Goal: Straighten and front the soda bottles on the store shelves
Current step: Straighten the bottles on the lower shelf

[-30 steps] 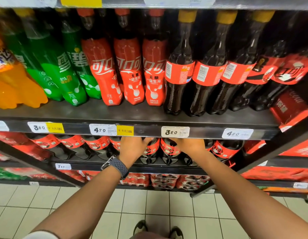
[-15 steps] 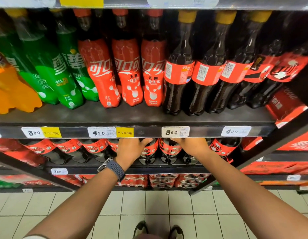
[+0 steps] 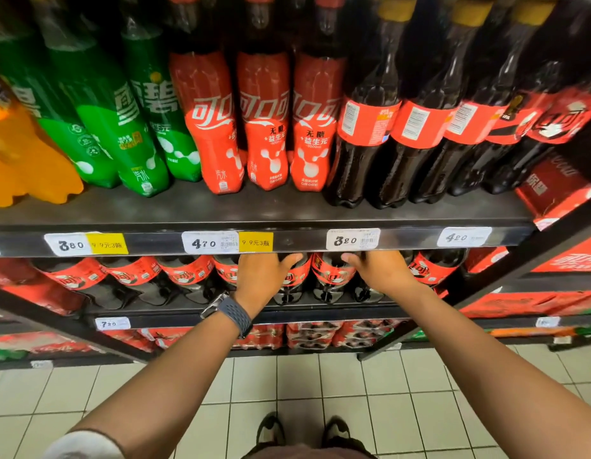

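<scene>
The dark metal shelving filled nearly all the view, and its upper shelf [image 3: 254, 207] ran across the middle. Below it lay a pale tiled floor [image 3: 320, 385].

On the upper shelf the tall soda bottles stood in groups, from left to right: orange ones [image 3: 22, 160], green ones [image 3: 121, 120], three fully red-wrapped ones [image 3: 264, 120], then dark cola bottles [image 3: 363, 144] with yellow caps. The first three dark bottles showed the printed back of the label to the front. They all looked tilted, but the wide lens may have caused this.

On the lower shelf [image 3: 320, 314] a row of shorter cola bottles with red labels [image 3: 184, 276] stood close to the front edge.

Both bare arms reached to this lower row. The left hand [image 3: 261, 276] lay on a bottle near the middle of the row with its thumb spread to the right. The right hand [image 3: 381, 274] lay on a bottle just beside, with its thumb pointing left. Two bottles showed between the hands. The fingers of both hands were hidden behind the edge of the upper shelf, so I cannot tell if they gripped anything.

A watch with a dark band [image 3: 232, 311] sat on the left wrist. White and yellow price tags [image 3: 353, 239] were fixed on the shelf edge.
</scene>
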